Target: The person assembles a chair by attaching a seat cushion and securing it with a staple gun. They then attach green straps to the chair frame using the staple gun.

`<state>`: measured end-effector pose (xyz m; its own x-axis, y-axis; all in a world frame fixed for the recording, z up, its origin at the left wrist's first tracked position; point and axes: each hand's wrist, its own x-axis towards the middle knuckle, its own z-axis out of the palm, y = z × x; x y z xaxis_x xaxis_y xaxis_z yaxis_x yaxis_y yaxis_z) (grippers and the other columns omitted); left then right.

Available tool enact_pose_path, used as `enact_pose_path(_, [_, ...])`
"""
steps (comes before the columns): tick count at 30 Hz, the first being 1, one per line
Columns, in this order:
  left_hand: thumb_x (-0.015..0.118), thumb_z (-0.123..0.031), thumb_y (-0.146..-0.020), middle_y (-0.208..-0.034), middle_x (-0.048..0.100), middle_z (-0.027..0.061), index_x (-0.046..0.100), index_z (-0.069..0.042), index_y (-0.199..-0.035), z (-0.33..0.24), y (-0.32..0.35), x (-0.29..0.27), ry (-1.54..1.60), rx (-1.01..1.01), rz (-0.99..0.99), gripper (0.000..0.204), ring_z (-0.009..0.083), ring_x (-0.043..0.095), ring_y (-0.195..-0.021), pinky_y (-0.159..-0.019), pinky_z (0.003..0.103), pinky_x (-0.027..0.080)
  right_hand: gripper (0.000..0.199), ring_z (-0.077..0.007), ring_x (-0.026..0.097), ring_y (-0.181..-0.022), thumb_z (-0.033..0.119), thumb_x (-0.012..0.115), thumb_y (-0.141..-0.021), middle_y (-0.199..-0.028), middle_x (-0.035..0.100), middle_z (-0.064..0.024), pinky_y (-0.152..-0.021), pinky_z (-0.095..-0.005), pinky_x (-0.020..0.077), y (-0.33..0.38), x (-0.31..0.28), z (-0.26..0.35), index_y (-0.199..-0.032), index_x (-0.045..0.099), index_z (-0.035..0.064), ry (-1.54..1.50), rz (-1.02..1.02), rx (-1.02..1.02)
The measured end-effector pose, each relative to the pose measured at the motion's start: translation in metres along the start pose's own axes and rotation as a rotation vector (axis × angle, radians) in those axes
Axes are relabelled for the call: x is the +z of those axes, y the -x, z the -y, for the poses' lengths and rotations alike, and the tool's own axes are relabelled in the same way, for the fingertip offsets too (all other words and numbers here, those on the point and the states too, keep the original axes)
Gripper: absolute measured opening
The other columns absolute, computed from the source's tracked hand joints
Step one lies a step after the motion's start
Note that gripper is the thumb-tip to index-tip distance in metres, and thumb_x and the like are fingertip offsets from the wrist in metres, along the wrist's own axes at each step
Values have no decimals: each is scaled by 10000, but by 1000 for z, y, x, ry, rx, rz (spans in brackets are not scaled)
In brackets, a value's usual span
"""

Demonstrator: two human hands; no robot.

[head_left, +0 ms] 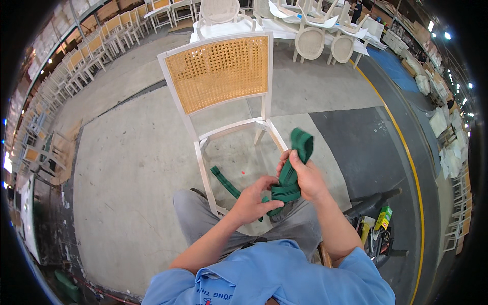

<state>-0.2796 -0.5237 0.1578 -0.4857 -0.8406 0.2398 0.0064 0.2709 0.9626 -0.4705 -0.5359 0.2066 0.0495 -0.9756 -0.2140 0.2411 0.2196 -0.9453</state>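
Observation:
A length of green webbing strap (286, 192) with dark stripes is bunched between my hands, above my lap. My right hand (308, 179) grips its upper part, thumb on top, and a folded loop of it stands up past the fingers. Lower down, my left hand (251, 201) pinches the strap's near edge between thumb and fingers. One tail of the strap (225, 182) runs left inside the chair frame. Before me stands a pale wooden chair (202, 163) with a woven cane back (218, 73) and an open seat frame. Its front corner is partly hidden by my hands.
Several tools and a green-yellow box (384, 217) lie in a dark holder at my right. Rows of chairs (109, 38) line the far left. Round-backed chairs (309, 43) are stacked at the back. A yellow floor line (406, 147) curves along the right.

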Motion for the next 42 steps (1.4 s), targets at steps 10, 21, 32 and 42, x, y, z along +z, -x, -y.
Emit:
enact_pose_path(10, [642,-243,-975,-864,683,106,679,23,-930,-48,75,-39,-13,-328,486,272,212,655,-792,-706,363,501,660,-174,562,-1173,383,639,-989,-1343,576,-71,-983,-321,454,11,-25,-36,-1517,415,59,315,797,389])
enact_pose_path(21, [563,-213,-1032,-863,703,81,681,48,-999,-95,63,-65,622,-513,160,288,143,650,-738,-675,300,512,632,-271,596,-1181,95,800,-783,-1262,620,-106,-956,-383,480,24,34,-107,-1365,554,91,376,733,-198])
enact_pose_path(32, [757,-124,-825,-829,630,98,675,-45,-925,-149,32,-144,-859,-125,348,151,288,620,-746,-630,393,477,765,-378,578,-1180,269,863,-720,-1246,622,-199,-1013,-392,471,40,20,-105,-1343,502,12,800,515,-389])
enact_pose_path(42, [709,-31,-900,-936,668,34,636,-5,-1068,-62,40,-106,18,-301,-226,185,123,635,-866,-769,272,523,152,-58,572,-765,108,728,-907,-811,671,1,-678,-256,470,24,76,-87,-1001,698,-7,185,338,-59])
